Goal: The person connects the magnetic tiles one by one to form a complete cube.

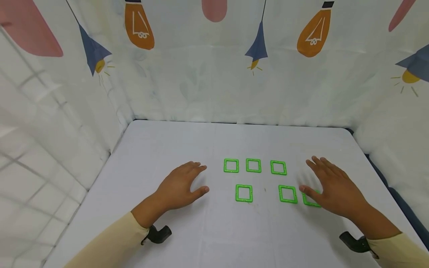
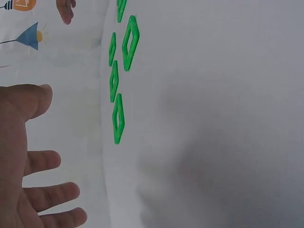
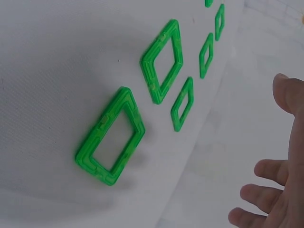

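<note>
Closest to me, a person's two forearms in cream sleeves point(image 1: 110, 242) reach in over a white desk point(image 1: 187, 145), a black wrist-worn device point(image 1: 159, 235) under the left wrist and another black device point(image 1: 354, 242) under the right.

Beyond the cuffs, the left hand point(image 1: 181, 186) hovers over the left part of the desk, fingers stretched forward and slightly spread, thumb held well away from them. The right hand point(image 1: 335, 188) mirrors it on the other side, fingers also extended and a little apart, its thumb pointing inward.

Six green square frames lie flat on the desk, between the hands and partly below the right one, in two rows. In the nearer row, the right square point(image 1: 304, 200) is partly hidden by the right hand, which the right wrist view shows raised clear of it. Just beside it, with a narrow gap, is the middle square point(image 1: 280, 194); after a wider gap comes the left square point(image 1: 237, 193).

Farther back, three more squares sit apart in a nearly straight line: a left one point(image 1: 225, 165), a centre one point(image 1: 247, 165) and a right one point(image 1: 272, 168).

Past the desk's far edge hangs pale fabric point(image 1: 207, 85) printed with orange bulbs point(image 1: 313, 33) and blue lamps point(image 1: 258, 44).
</note>
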### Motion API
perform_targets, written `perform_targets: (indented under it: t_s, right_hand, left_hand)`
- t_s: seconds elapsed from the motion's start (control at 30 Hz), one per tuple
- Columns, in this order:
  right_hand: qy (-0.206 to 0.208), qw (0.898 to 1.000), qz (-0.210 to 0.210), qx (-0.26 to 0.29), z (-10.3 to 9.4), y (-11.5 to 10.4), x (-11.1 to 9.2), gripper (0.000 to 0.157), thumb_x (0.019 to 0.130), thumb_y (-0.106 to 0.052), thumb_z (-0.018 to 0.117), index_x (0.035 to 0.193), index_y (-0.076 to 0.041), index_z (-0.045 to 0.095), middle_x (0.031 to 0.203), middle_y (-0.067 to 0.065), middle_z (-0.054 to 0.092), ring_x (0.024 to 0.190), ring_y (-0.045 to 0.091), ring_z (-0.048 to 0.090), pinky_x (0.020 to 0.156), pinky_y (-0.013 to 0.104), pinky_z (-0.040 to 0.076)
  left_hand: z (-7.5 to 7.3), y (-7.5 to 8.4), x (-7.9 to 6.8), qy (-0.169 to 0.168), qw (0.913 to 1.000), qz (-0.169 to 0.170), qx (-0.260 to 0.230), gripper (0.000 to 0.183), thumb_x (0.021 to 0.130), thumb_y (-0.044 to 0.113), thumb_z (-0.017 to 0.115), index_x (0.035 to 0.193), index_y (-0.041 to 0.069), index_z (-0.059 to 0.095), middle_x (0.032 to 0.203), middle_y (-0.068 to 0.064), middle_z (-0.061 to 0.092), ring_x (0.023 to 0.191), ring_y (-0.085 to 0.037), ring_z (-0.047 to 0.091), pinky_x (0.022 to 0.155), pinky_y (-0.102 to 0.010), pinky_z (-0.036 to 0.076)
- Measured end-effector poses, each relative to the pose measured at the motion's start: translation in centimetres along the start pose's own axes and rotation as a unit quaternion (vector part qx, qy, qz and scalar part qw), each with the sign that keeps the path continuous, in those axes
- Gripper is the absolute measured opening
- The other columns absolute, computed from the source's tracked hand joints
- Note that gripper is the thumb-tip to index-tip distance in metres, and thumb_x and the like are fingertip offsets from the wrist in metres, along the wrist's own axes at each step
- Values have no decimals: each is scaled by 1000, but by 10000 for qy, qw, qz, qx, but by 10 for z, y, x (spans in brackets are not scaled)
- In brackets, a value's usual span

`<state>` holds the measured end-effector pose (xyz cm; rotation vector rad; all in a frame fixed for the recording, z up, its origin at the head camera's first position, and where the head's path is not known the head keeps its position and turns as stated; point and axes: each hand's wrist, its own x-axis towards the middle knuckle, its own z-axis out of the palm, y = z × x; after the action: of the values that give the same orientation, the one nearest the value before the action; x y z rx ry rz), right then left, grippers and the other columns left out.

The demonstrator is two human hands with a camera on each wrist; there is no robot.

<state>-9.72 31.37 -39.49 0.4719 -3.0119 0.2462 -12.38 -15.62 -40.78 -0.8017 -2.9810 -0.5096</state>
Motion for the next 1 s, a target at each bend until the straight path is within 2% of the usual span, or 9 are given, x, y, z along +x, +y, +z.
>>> perform_targets:
  t_s: [0.33, 0.5, 0.77, 1.0]
  right_hand:
    - [77, 9996, -176, 225, 3, -3, 2, 87, 94, -60, 66, 154, -2, 41, 156, 25, 39, 142, 47, 32, 109, 67, 26]
    - [-75, 9993, -109, 343, 6, -5, 3, 86, 93, -62, 65, 153, -3, 43, 155, 24, 41, 141, 47, 34, 105, 68, 30]
    - [-236, 9985, -69, 488, 12, -6, 2, 83, 93, -59, 68, 152, -5, 46, 155, 23, 42, 142, 47, 33, 107, 67, 29]
    - [-242, 9985, -118, 482, 16, -10, 2, 82, 92, -57, 70, 152, -6, 47, 154, 22, 43, 141, 47, 34, 107, 67, 30]
  left_hand:
    - [9, 10, 5, -150, 9996, 150, -206, 65, 94, 50, 70, 147, 17, 55, 149, -8, 53, 141, -30, 45, 111, -50, 39]
    - [17, 12, 7, -194, 9994, 180, -201, 64, 93, 50, 71, 147, 19, 56, 149, -5, 53, 140, -28, 46, 111, -49, 39]
    - [27, 18, 11, -217, 9985, 396, -297, 62, 91, 45, 76, 143, 16, 59, 146, -6, 55, 138, -28, 49, 110, -48, 40]
    - [37, 24, 14, -373, 9976, 474, -339, 60, 92, 48, 73, 143, 18, 60, 148, -4, 54, 139, -25, 47, 111, -47, 39]
